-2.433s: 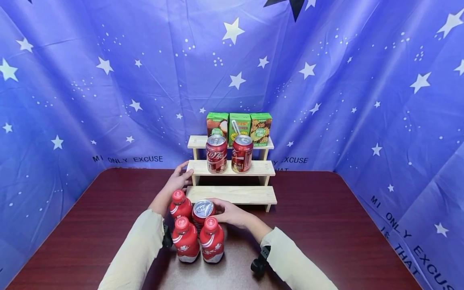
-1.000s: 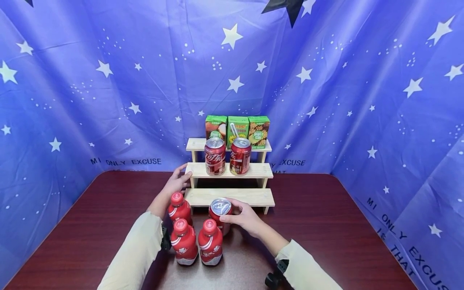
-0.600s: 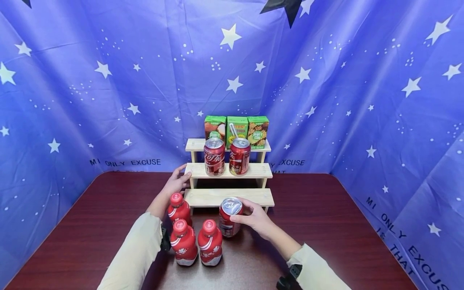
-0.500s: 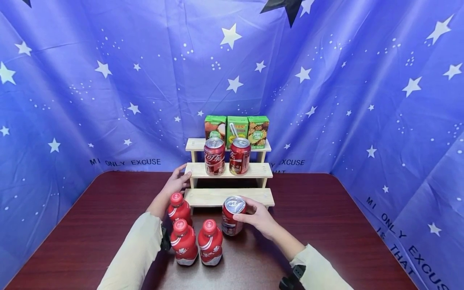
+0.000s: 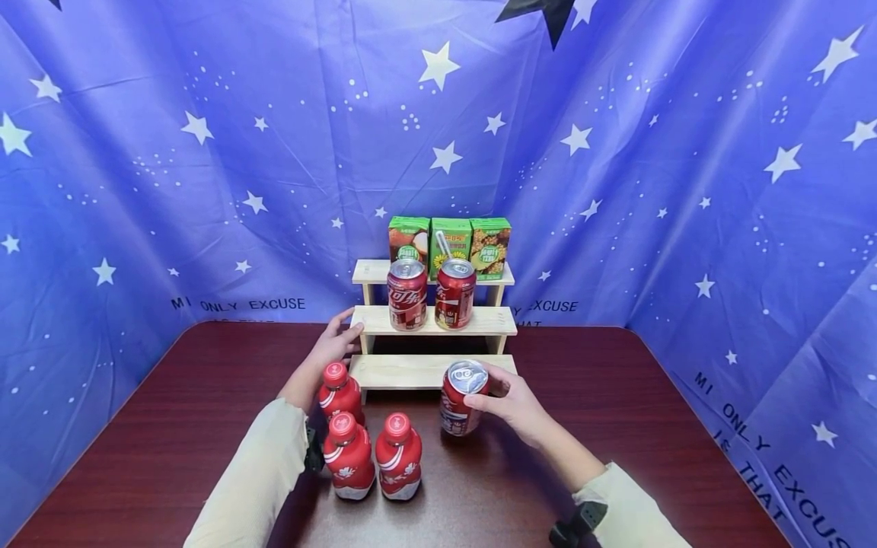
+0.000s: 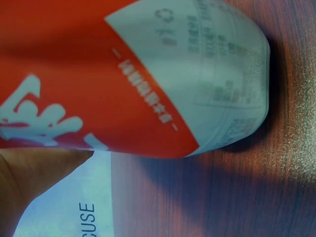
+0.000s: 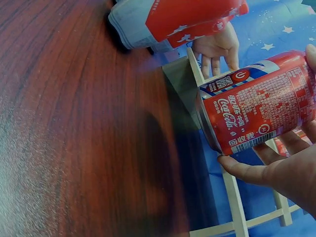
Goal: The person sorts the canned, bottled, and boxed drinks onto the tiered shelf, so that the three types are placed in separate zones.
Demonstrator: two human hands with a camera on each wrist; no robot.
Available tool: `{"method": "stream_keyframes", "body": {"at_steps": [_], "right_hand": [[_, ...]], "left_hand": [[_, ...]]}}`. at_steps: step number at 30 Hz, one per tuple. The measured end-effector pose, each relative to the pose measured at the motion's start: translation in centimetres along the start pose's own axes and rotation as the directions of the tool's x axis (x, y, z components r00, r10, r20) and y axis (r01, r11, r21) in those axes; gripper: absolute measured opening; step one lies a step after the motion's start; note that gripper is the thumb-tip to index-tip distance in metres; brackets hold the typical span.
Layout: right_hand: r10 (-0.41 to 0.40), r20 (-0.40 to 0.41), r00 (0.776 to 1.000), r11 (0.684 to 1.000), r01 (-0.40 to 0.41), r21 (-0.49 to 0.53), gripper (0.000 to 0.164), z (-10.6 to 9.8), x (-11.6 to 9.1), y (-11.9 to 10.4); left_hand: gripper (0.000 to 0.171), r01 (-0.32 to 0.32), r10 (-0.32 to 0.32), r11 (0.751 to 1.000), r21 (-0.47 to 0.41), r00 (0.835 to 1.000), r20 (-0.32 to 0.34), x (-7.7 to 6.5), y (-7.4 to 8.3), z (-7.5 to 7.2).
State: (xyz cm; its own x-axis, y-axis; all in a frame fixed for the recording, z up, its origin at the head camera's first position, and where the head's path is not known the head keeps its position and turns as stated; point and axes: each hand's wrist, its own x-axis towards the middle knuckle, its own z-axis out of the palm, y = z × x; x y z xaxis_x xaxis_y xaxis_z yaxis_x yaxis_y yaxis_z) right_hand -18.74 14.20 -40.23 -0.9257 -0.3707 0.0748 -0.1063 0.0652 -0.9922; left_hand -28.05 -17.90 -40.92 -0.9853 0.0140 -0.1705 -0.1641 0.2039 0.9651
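Observation:
My right hand (image 5: 512, 399) grips a red Coca-Cola can (image 5: 457, 415) around its side, thumb in front, just before the lowest tier of the wooden shelf (image 5: 404, 371). In the right wrist view the can (image 7: 256, 103) hangs above the table, with a shadow beneath it. My left hand (image 5: 336, 340) rests at the left end of the middle tier, its fingers partly hidden behind the board. Close to the left forearm stand three red bottles, one behind (image 5: 339, 390) and two in front (image 5: 351, 464), (image 5: 400, 464). A bottle (image 6: 123, 74) fills much of the left wrist view.
Two Coke cans (image 5: 407, 297), (image 5: 455, 297) stand on the middle tier. Three green juice boxes (image 5: 489, 247) line the top tier. A dark red wooden table (image 5: 205, 396) lies under everything, with a blue star-patterned cloth (image 5: 274, 152) behind.
The right hand has carried the can from among the bottles to the right, and it is now raised somewhat. The left hand has kept its place on the shelf.

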Motion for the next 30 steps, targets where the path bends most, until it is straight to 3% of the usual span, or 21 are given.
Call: {"method": "stream_keyframes", "body": {"at_steps": [6,12,24,30], "right_hand": [[0.008,-0.022,1.0,1.0,-0.008,0.012,0.062,-0.5,-0.2,-0.8],[0.003,-0.092,0.996,1.0,-0.003,0.005,0.061,-1.2,-0.1,-1.7],[0.012,-0.228,0.974,0.994,0.012,0.105,0.059,-3.1,1.0,-3.8],[0.026,-0.279,0.96,0.995,0.001,0.098,0.06,-4.1,1.9,-5.0]], "left_hand": [[0.06,0.003,-0.003,1.0,-0.001,1.0,-0.003,0.1,-0.1,0.1],[0.06,0.006,-0.006,1.0,0.003,1.0,-0.003,0.1,-0.1,0.2],[0.061,0.003,-0.003,1.0,-0.001,1.0,-0.002,0.3,-0.3,0.0],[0.061,0.006,-0.006,1.0,-0.011,1.0,0.001,0.3,-0.3,0.0]]}}
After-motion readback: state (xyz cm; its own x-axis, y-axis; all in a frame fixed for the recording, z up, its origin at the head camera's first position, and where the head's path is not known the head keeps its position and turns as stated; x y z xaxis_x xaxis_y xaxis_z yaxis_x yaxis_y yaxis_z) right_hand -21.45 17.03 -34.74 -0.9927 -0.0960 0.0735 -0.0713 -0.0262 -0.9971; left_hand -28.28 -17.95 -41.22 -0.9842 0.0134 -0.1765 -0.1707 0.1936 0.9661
